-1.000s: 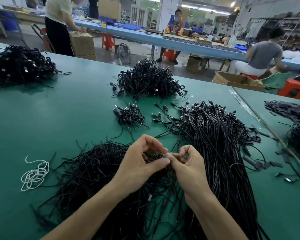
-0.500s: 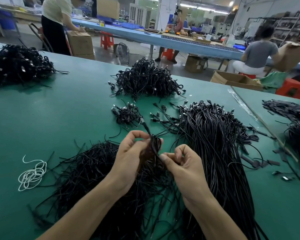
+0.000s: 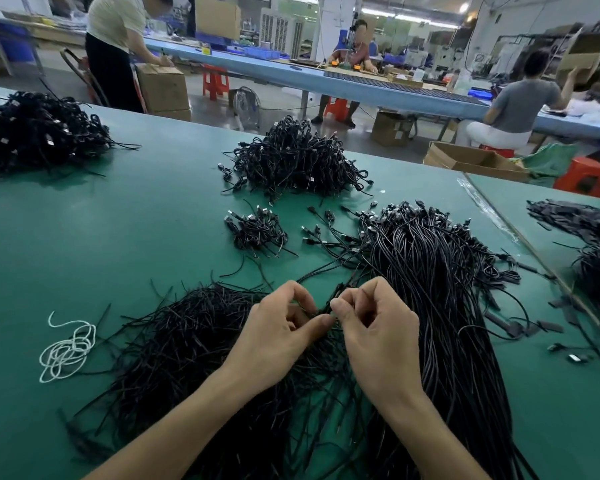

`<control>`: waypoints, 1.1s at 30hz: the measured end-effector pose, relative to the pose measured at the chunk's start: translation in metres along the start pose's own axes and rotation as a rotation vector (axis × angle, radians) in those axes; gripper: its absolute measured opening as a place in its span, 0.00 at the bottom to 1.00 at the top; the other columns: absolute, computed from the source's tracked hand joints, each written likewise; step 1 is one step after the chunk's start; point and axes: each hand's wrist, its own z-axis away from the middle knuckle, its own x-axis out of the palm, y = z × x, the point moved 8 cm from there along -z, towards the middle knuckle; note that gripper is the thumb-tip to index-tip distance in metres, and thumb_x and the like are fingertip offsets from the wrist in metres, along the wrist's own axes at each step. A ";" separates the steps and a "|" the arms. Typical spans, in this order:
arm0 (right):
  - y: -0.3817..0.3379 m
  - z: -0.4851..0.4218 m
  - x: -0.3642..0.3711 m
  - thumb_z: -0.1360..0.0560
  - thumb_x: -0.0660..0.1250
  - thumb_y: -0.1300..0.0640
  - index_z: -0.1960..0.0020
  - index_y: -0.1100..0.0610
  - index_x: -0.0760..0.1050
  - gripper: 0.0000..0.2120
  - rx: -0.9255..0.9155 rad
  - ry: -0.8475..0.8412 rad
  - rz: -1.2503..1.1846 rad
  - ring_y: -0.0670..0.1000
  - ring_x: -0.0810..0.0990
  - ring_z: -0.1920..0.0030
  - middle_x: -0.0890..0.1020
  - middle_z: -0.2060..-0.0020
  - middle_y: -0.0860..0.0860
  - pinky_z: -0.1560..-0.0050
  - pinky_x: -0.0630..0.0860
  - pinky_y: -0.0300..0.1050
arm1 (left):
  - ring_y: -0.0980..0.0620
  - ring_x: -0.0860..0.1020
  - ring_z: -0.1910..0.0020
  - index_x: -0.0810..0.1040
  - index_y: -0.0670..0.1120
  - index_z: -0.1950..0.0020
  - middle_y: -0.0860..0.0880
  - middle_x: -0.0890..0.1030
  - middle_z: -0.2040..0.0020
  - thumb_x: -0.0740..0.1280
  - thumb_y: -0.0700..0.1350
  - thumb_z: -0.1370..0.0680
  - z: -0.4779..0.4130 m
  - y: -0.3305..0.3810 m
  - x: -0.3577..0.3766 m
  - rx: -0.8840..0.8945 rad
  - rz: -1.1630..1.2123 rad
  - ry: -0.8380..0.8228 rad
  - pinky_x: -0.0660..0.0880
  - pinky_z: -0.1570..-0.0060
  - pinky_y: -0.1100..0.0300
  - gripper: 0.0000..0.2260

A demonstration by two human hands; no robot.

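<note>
"Where's the cable now?"

"My left hand and right hand both pinch the folded cable, above the heap of short strands on the bench. It runs away from me, a hand each side, neither nearer."

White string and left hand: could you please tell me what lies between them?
In the head view, a heap of thin black strands lies between the white string and the left hand.

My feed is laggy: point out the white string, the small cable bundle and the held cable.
white string (image 3: 63, 355), head view, its coiled loops.
small cable bundle (image 3: 257, 232), head view, its tangled middle.
held cable (image 3: 336, 289), head view, its upper visible stretch.
</note>
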 end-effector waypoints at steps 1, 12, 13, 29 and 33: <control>-0.001 0.001 0.001 0.26 0.73 0.66 0.66 0.47 0.63 0.23 -0.025 0.015 0.011 0.45 0.80 0.63 0.80 0.66 0.44 0.64 0.74 0.32 | 0.53 0.75 0.75 0.73 0.49 0.55 0.49 0.81 0.70 0.74 0.54 0.27 0.000 -0.004 0.003 -0.045 0.021 -0.028 0.72 0.72 0.61 0.13; -0.026 0.011 0.008 0.28 0.71 0.69 0.67 0.59 0.71 0.14 -0.529 0.157 0.377 0.51 0.78 0.62 0.83 0.62 0.50 0.66 0.76 0.45 | 0.51 0.80 0.70 0.70 0.40 0.47 0.47 0.82 0.66 0.64 0.44 0.18 0.001 -0.010 0.032 -0.315 0.545 -0.102 0.77 0.71 0.59 0.08; -0.028 0.013 0.009 0.27 0.70 0.68 0.68 0.60 0.72 0.13 -0.586 0.160 0.410 0.52 0.79 0.63 0.84 0.62 0.50 0.67 0.76 0.45 | 0.51 0.79 0.69 0.72 0.41 0.49 0.46 0.81 0.65 0.62 0.42 0.17 0.001 -0.012 0.035 -0.366 0.628 -0.095 0.77 0.69 0.59 0.05; -0.040 0.014 0.027 0.31 0.73 0.71 0.64 0.59 0.76 0.10 -0.821 -0.125 0.550 0.54 0.78 0.63 0.82 0.62 0.51 0.62 0.75 0.47 | 0.48 0.73 0.63 0.72 0.41 0.40 0.47 0.72 0.61 0.68 0.67 0.29 0.008 -0.028 0.056 -0.807 0.958 -0.300 0.67 0.60 0.56 0.32; -0.045 0.015 0.028 0.31 0.70 0.71 0.62 0.59 0.76 0.09 -0.826 -0.168 0.554 0.54 0.78 0.62 0.82 0.63 0.51 0.63 0.73 0.47 | 0.49 0.73 0.65 0.72 0.41 0.45 0.48 0.73 0.63 0.69 0.66 0.29 0.009 -0.035 0.047 -0.771 0.865 -0.372 0.67 0.61 0.57 0.29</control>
